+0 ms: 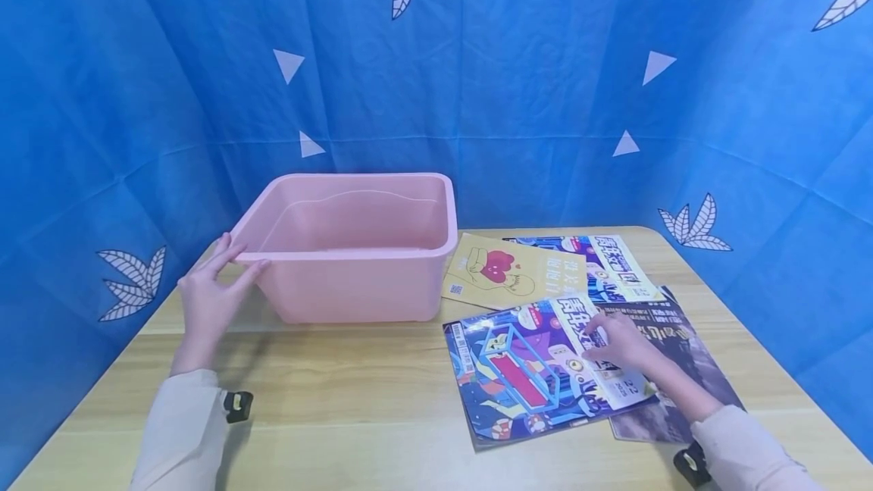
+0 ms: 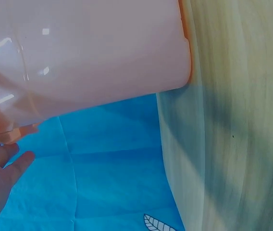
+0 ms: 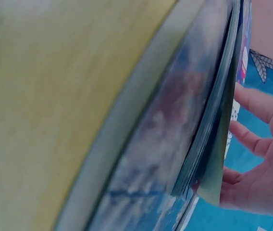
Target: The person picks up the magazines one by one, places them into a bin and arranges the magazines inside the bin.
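Head view: my right hand (image 1: pixel 619 343), fingers loosely spread, touches the cover of the front purple-blue magazine (image 1: pixel 514 381); my left hand (image 1: pixel 210 301), relaxed with its thumb apart, touches the rim corner of the pink plastic tub (image 1: pixel 361 290). Right of the tub, a yellow booklet (image 1: pixel 474 286) overlaps the rear purple-blue magazine (image 1: pixel 624 267); a dark magazine (image 1: pixel 689 351) lies partly under the front one, all on the wood-grain table (image 1: pixel 341 408).

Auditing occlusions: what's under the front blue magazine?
The front blue magazine has a dark magazine partly under it, showing at right. A thin strip along the lower edge may be pages or another issue; anything else beneath is covered.
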Available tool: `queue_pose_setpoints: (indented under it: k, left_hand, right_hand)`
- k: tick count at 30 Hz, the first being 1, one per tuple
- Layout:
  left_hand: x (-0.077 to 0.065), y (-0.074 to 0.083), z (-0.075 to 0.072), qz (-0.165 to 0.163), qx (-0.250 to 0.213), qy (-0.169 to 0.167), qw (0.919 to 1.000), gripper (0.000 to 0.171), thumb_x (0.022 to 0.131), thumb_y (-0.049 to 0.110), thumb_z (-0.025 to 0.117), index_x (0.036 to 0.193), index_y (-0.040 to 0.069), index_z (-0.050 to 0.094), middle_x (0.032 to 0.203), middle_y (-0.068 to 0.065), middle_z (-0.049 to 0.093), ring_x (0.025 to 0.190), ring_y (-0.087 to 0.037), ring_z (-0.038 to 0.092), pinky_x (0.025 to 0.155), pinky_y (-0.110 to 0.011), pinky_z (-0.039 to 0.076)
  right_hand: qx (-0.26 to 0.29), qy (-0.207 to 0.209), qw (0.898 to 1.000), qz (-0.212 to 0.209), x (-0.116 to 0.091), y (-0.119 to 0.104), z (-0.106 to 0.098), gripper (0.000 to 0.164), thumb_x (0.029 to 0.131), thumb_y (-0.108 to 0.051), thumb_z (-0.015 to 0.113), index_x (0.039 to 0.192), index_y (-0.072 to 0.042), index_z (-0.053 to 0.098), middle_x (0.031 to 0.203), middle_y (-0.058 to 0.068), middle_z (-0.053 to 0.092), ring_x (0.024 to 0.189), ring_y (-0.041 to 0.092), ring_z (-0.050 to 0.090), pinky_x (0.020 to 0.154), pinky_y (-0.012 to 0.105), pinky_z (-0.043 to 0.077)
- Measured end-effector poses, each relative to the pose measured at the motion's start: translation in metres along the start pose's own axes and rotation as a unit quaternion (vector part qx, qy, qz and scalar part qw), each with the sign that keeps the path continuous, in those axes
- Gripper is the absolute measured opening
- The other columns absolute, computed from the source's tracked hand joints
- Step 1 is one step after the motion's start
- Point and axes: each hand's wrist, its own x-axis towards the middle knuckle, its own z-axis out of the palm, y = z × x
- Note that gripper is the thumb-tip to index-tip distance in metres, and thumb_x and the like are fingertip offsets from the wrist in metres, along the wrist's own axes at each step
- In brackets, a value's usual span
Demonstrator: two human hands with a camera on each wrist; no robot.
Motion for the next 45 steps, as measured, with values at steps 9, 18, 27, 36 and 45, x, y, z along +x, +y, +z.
queue_pose_setpoints:
  k: [9, 18, 27, 36, 45]
  left_hand:
    - [0.001, 0.000, 0.001, 0.006, -0.002, 0.007, 1.0000, 0.045, 0.070, 0.018, 0.077, 0.108, -0.002, 0.062, 0.122, -0.017, 0.050, 0.114, -0.036, 0.044, 0.095, -0.047, 0.035]
    - [0.004, 0.002, 0.002, 0.003, -0.009, 0.002, 1.0000, 0.045, 0.072, 0.017, 0.076, 0.111, -0.001, 0.061, 0.124, -0.015, 0.049, 0.116, -0.034, 0.043, 0.095, -0.047, 0.034]
    - [0.004, 0.000, 0.001, -0.003, -0.013, -0.004, 0.9999, 0.046, 0.074, 0.019, 0.074, 0.113, 0.000, 0.060, 0.127, -0.014, 0.048, 0.118, -0.032, 0.042, 0.096, -0.048, 0.033]
    - [0.001, -0.002, 0.002, 0.006, -0.015, 0.001, 0.9999, 0.045, 0.074, 0.018, 0.074, 0.113, -0.001, 0.060, 0.126, -0.015, 0.048, 0.119, -0.032, 0.041, 0.096, -0.050, 0.032]
    - [-0.003, -0.002, 0.001, 0.013, -0.019, 0.003, 0.9997, 0.045, 0.074, 0.016, 0.074, 0.112, -0.002, 0.060, 0.126, -0.018, 0.048, 0.118, -0.035, 0.041, 0.098, -0.051, 0.028]
  right_hand:
    - [0.020, -0.003, 0.999, 0.036, 0.003, 0.000, -0.003, 0.044, 0.065, -0.018, 0.078, 0.096, -0.001, 0.053, 0.099, 0.028, 0.040, 0.086, 0.036, 0.041, 0.067, 0.046, 0.042]
    - [0.110, -0.023, 0.993, 0.040, 0.003, 0.006, -0.004, 0.024, 0.073, -0.010, 0.071, 0.092, -0.005, 0.056, 0.097, 0.017, 0.054, 0.084, 0.029, 0.048, 0.070, 0.043, 0.040]
    - [0.292, -0.059, 0.953, 0.062, 0.003, 0.020, -0.008, 0.025, 0.087, -0.002, 0.050, 0.111, 0.003, 0.054, 0.101, 0.015, 0.054, 0.079, 0.023, 0.055, 0.068, 0.033, 0.045]
    - [0.443, -0.149, 0.884, 0.020, -0.002, 0.028, -0.013, 0.030, 0.093, -0.001, 0.034, 0.120, 0.011, 0.040, 0.098, 0.013, 0.058, 0.082, 0.027, 0.060, 0.068, 0.036, 0.051]
    - [0.384, -0.012, 0.923, 0.004, -0.006, 0.015, -0.016, 0.028, 0.095, 0.002, 0.030, 0.117, 0.007, 0.046, 0.102, 0.021, 0.053, 0.075, 0.023, 0.059, 0.061, 0.032, 0.051]
